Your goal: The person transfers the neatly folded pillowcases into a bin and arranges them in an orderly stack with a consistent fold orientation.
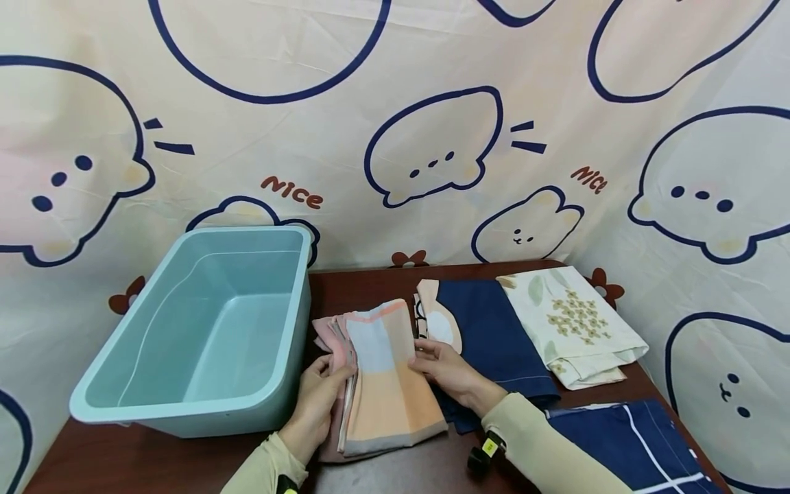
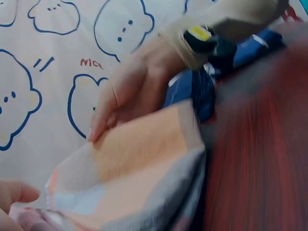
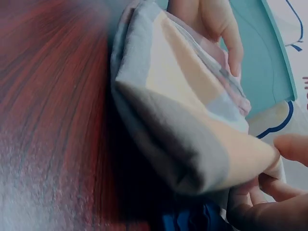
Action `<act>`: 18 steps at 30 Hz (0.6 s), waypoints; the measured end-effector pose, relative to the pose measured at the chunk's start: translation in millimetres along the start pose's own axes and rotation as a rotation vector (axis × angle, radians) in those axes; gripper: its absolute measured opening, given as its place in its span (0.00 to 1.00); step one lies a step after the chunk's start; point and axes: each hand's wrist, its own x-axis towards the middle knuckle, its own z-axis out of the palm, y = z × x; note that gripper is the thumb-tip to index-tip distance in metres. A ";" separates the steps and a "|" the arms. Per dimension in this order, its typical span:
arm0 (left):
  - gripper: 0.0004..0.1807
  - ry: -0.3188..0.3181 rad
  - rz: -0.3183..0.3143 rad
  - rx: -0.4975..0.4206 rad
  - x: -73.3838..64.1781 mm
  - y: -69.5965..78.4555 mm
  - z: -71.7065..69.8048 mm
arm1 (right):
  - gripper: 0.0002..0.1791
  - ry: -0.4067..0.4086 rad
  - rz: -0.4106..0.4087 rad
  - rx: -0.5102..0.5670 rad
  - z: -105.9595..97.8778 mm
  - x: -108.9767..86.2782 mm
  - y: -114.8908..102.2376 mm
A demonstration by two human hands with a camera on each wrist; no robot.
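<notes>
A folded plaid cloth in orange, grey, pale blue and pink is held between both hands over the table. My left hand pinches its pink left edge, thumb on top. On the opposite edge, my right hand grips the fabric between thumb and fingers. The right wrist view shows the folded layers of the cloth bulging at the near end, with the right thumb on one side and fingers on the other. In the left wrist view the right hand lies along the cloth's far edge.
A light blue plastic tub stands left of the cloth. To the right lie a folded navy cloth, a white floral cloth and a navy cloth with white lines. Behind the dark wooden table hangs a printed curtain.
</notes>
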 end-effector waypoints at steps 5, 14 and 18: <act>0.47 -0.078 0.010 0.171 -0.3 -0.5 -5.4 | 0.36 0.008 -0.019 -0.128 -1.6 -1.4 -2.1; 0.55 -0.086 0.166 0.355 4.2 -5.0 -7.3 | 0.38 0.003 -0.070 -0.312 -5.0 -1.6 -4.1; 0.53 -0.067 0.218 0.372 6.0 -7.0 -8.0 | 0.37 0.011 -0.085 -0.336 -4.7 -0.3 -0.8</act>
